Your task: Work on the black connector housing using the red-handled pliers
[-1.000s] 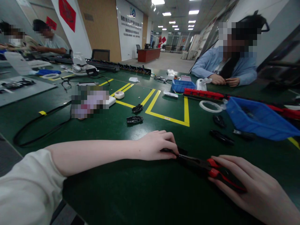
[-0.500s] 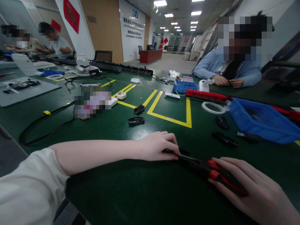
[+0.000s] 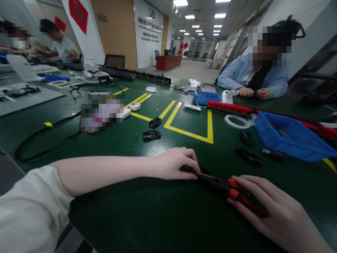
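Observation:
On the green table, my left hand (image 3: 179, 163) is closed around a small black plastic part (image 3: 187, 169), mostly hidden by the fingers. My right hand (image 3: 273, 203) grips long-nose pliers (image 3: 231, 189) by their red and black handles. The jaws point left, and their tips touch or nearly touch the black part at my left fingertips; I cannot tell if they pinch it. Farther off lie two black part pieces, an open housing (image 3: 152, 135) and a smaller one (image 3: 155, 122) behind it.
At the right stand a blue bin (image 3: 292, 137), several black parts (image 3: 249, 156), a white tape ring (image 3: 237, 121) and a red strip (image 3: 229, 106). Yellow tape (image 3: 189, 134) marks the table. A black strap (image 3: 47, 140) loops at left. A co-worker (image 3: 252, 75) sits across, hands on a small object.
The view has shifted slightly. The pliers and my right hand have come a little to the left, and slightly more of the black part shows beneath my left fingers.

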Motion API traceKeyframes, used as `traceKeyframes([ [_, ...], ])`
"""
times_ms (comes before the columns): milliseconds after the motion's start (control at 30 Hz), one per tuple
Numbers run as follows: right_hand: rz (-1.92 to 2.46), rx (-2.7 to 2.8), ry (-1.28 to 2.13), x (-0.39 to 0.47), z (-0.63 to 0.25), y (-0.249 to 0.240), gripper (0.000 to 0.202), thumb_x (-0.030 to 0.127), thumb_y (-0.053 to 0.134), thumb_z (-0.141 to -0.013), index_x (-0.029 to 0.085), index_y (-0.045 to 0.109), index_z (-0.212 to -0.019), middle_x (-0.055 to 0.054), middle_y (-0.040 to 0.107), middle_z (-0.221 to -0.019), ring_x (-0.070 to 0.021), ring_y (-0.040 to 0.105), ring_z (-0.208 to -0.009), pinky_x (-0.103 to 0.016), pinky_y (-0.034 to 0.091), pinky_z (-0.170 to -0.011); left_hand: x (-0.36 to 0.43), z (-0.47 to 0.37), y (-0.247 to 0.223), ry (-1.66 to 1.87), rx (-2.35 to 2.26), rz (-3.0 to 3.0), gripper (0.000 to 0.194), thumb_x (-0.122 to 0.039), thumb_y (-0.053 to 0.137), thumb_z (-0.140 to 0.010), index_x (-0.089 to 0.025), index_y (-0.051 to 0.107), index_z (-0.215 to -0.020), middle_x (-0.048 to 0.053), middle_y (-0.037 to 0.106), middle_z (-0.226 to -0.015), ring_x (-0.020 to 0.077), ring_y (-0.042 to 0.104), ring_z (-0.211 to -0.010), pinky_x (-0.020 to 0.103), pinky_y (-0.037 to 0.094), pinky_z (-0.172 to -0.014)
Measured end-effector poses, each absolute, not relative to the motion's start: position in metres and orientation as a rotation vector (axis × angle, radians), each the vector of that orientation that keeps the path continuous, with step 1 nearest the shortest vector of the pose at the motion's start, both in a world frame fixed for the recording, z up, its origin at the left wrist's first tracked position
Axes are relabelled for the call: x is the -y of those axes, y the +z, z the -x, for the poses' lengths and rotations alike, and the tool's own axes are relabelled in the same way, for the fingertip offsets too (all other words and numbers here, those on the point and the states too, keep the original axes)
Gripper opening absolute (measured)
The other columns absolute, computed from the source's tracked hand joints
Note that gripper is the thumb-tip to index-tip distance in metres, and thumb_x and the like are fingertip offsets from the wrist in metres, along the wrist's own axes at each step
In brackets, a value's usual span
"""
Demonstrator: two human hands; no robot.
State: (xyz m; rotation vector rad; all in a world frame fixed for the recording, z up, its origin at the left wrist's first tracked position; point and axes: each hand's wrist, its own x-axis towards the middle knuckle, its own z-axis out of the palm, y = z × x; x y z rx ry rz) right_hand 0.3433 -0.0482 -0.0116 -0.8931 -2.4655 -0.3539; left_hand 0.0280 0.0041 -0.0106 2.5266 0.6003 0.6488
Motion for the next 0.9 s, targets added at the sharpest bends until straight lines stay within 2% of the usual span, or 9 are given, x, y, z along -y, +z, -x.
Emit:
traceKeyframes([
  [233,0.906,2.471,-0.321,0.047,-0.35,-0.013,0.043,0.04,0.061,-0.092,0.024,0.06,-0.132,-0.01,0.071,-0.109,-0.0251,0.071,-0.086,-0.038,0.06,-0.069,-0.006,-0.027,-0.012,0.646,-0.566,-2.494,0.016,-0.025,0.071,-0.094,-0.019,0.074,-0.108,0.008,0.063,-0.113,0.0203,0.063,-0.103,0.031,0.049,-0.089],
  [467,0.886,2.47,-0.355,0.044,-0.352,-0.014,0.039,0.046,0.058,-0.094,0.022,0.063,-0.124,-0.011,0.071,-0.106,-0.0248,0.072,-0.082,-0.036,0.061,-0.066,-0.007,-0.026,-0.011,0.679,-0.526,-2.501,0.019,-0.025,0.071,-0.094,-0.017,0.073,-0.111,0.007,0.062,-0.112,0.0181,0.063,-0.1,0.028,0.05,-0.087],
  [733,0.908,2.48,-0.335,0.04,-0.354,-0.014,0.04,0.049,0.059,-0.092,0.026,0.063,-0.124,-0.01,0.073,-0.106,-0.0265,0.074,-0.08,-0.037,0.063,-0.063,-0.009,-0.026,-0.008,0.644,-0.551,-2.515,0.02,-0.028,0.071,-0.094,-0.016,0.074,-0.109,0.007,0.06,-0.112,0.0172,0.063,-0.098,0.026,0.05,-0.088],
  [833,0.932,2.518,-0.304,0.04,-0.352,-0.013,0.038,0.042,0.063,-0.091,0.027,0.062,-0.126,-0.01,0.074,-0.108,-0.0267,0.075,-0.083,-0.036,0.064,-0.067,-0.01,-0.026,-0.009,0.623,-0.559,-2.552,0.022,-0.032,0.068,-0.096,-0.017,0.074,-0.11,0.007,0.06,-0.113,0.0173,0.063,-0.096,0.027,0.049,-0.085],
  [900,0.898,2.518,-0.339,0.041,-0.35,-0.01,0.04,0.044,0.064,-0.09,0.026,0.062,-0.126,-0.01,0.073,-0.107,-0.0265,0.074,-0.083,-0.037,0.064,-0.067,-0.01,-0.026,-0.009,0.617,-0.569,-2.593,0.022,-0.035,0.067,-0.097,-0.018,0.074,-0.109,0.006,0.061,-0.111,0.018,0.062,-0.096,0.028,0.048,-0.086],
])
